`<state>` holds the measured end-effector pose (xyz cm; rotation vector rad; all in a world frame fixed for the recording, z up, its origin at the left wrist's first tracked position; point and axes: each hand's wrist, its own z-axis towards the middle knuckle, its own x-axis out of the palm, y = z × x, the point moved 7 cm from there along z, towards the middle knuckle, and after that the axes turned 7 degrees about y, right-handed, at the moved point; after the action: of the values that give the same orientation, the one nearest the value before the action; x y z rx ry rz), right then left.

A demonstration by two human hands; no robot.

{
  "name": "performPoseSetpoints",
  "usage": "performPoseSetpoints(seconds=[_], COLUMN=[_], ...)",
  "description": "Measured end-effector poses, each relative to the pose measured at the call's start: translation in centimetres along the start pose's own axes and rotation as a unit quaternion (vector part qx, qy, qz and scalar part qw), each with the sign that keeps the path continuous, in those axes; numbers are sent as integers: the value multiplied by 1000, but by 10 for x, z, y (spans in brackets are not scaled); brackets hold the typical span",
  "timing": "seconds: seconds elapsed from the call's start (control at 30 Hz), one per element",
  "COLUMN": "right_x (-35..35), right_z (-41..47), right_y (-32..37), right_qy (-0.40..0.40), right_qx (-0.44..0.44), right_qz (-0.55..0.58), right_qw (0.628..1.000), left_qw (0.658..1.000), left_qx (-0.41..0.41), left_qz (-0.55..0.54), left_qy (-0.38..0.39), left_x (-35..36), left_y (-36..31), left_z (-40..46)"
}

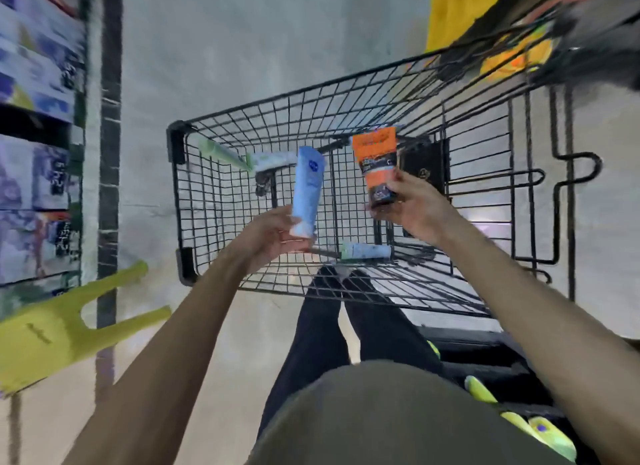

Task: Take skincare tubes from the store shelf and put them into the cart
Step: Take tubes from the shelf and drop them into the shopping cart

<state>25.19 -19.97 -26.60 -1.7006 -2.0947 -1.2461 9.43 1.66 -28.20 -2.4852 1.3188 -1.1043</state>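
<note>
We hold a blue tube [306,191] in our left hand [277,238], an orange tube [377,167] in our right hand [412,205], both gripped at their lower ends above the cart [194,201].

Skincare tubes over and inside the black wire cart

A light blue tube [306,191] stands nearly upright, cap end down, above the cart [346,94], pinched at its lower end by the left hand [277,238]. An orange tube [375,167] with a dark lower part, also cap end down, tilts slightly left in the grip of the right hand [412,205]. Inside the cart a pale green tube [225,153] lies at the far left beside a white tube [273,160], and a white-and-green tube [365,250] lies on its side near the cart's near edge. Blurred boxes fill the store shelf [38,125] at left.
</note>
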Motion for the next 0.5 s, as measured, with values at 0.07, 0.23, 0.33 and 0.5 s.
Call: performPoseSetpoints(seconds=[0.07,0.23,0.33,0.5], right_x=[28,85,113,145], right_z=[-22,-75,-109,-169], right_y=[4,23,34,37], right_qy=[34,73,47,-10], right_qx=[-23,-104,-147,-236], right_qz=[11,29,-10,-8], right_qw=[999,991,988,972], left_qw=[999,990,984,978], left_qx=[40,127,168,183], left_qz=[-27,-50,-25,52], left_qy=[23,45,52,88], left_x=[33,104,134,171], left_y=[-13,-35,-44,-55], left_z=[-24,-71,-97,-136])
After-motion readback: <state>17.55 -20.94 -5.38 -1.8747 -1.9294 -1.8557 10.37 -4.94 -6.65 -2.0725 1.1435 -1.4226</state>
